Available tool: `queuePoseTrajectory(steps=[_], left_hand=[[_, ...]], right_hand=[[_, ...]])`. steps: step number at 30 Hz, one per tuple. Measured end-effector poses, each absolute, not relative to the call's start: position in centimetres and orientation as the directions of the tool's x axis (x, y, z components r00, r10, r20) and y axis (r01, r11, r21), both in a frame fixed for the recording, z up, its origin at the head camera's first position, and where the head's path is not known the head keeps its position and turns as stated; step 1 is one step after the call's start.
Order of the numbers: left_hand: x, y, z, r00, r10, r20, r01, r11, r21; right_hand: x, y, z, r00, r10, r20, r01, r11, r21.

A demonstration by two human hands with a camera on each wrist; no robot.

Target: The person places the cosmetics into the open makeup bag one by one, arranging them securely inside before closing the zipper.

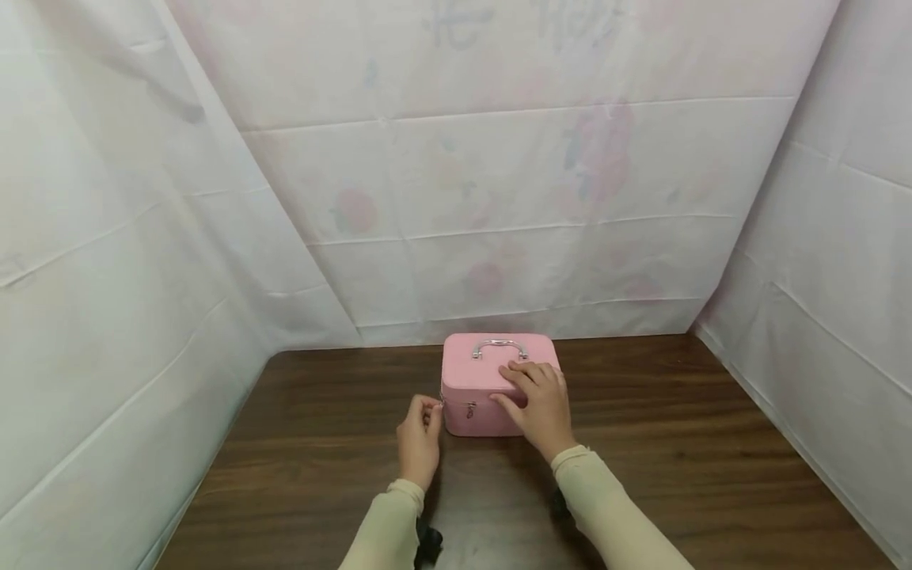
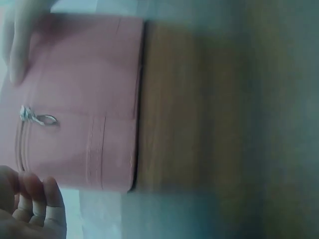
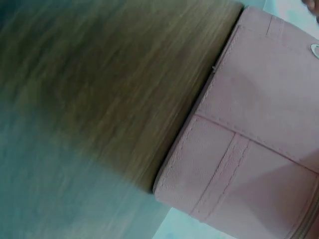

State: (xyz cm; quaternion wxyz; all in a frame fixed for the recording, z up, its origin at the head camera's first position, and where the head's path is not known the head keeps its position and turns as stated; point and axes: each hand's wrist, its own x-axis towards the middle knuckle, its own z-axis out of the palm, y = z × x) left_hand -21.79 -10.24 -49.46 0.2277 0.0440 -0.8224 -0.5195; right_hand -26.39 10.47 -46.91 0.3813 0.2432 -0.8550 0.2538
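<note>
A pink cosmetic case with a silver handle on its lid stands upright on the table. My left hand is at the case's left front corner, fingers curled and thumb pinching at the zipper, where a bit of metal shows; the pinched pull is mostly hidden. Another silver zipper pull hangs at the front, with the zipper track running from it towards my left fingers. My right hand rests on the lid's front right part, its fingers extended on top and the thumb against the front.
The dark wooden table extends around the case. White cloth with faded pink prints hangs behind the table, and more cloth hangs at both sides. The case stands near the table's back edge.
</note>
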Motion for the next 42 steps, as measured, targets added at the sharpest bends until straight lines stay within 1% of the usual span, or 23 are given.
queuePoseTrajectory(steps=[5,14,16,18,20,22,24,25,26,27,28,31,33,35,37,42], left_hand=[[-20.7,-9.3,-49.5,-0.899,-0.278,0.339,0.19,0.449,0.873],[-20.2,-6.7,-49.6,-0.925,-0.186,0.333,0.24,0.393,0.888],[-20.2,-6.5,-49.5,-0.922,-0.172,0.346,0.259,0.39,0.884],[-20.2,-6.7,-49.3,-0.909,-0.153,0.386,0.295,0.415,0.86],[-20.4,-7.2,-49.0,-0.873,-0.134,0.469,0.35,0.497,0.794],[-21.0,-8.1,-48.4,-0.799,-0.107,0.591,0.42,0.605,0.677],[-22.0,-9.4,-47.6,-0.717,-0.067,0.694,0.462,0.7,0.544],[-22.7,-10.1,-47.2,-0.685,-0.038,0.728,0.474,0.736,0.484],[-23.4,-10.8,-46.8,-0.667,-0.002,0.745,0.482,0.761,0.434],[-24.2,-11.5,-46.5,-0.66,0.036,0.75,0.492,0.775,0.396],[-24.9,-12.1,-46.4,-0.668,0.075,0.741,0.497,0.785,0.369],[-26.4,-13.6,-46.3,-0.72,0.181,0.67,0.493,0.813,0.31],[-26.7,-14.0,-46.6,-0.741,0.222,0.634,0.49,0.824,0.285],[-26.5,-14.0,-46.9,-0.739,0.241,0.629,0.494,0.829,0.263],[-26.0,-13.6,-47.2,-0.709,0.256,0.657,0.515,0.825,0.234],[-24.7,-11.3,-47.8,-0.57,0.326,0.754,0.612,0.781,0.125]], right_hand=[[-26.3,10.7,-46.7,-0.598,-0.22,0.771,-0.612,0.746,-0.262],[-26.0,10.6,-46.9,-0.607,-0.215,0.765,-0.599,0.756,-0.262],[-25.9,10.6,-47.0,-0.61,-0.213,0.763,-0.598,0.756,-0.266],[-25.9,10.5,-47.0,-0.609,-0.216,0.763,-0.598,0.758,-0.262],[-25.9,10.4,-47.0,-0.603,-0.221,0.767,-0.602,0.756,-0.256],[-26.1,10.1,-46.9,-0.591,-0.227,0.774,-0.614,0.75,-0.248],[-26.2,9.8,-46.8,-0.588,-0.237,0.774,-0.624,0.741,-0.247],[-26.2,9.6,-46.7,-0.59,-0.242,0.77,-0.628,0.738,-0.249],[-26.3,9.5,-46.7,-0.595,-0.247,0.765,-0.629,0.735,-0.252],[-26.3,9.3,-46.7,-0.601,-0.253,0.758,-0.63,0.734,-0.254],[-26.3,9.2,-46.7,-0.606,-0.26,0.752,-0.631,0.733,-0.255],[-26.4,9.1,-46.8,-0.621,-0.279,0.732,-0.63,0.733,-0.255],[-26.7,9.2,-46.8,-0.632,-0.292,0.718,-0.628,0.735,-0.254],[-27.1,9.5,-46.7,-0.647,-0.303,0.7,-0.623,0.739,-0.256],[-27.7,10.0,-46.4,-0.668,-0.312,0.675,-0.618,0.738,-0.27],[-29.2,11.4,-45.4,-0.713,-0.335,0.616,-0.61,0.73,-0.309]])
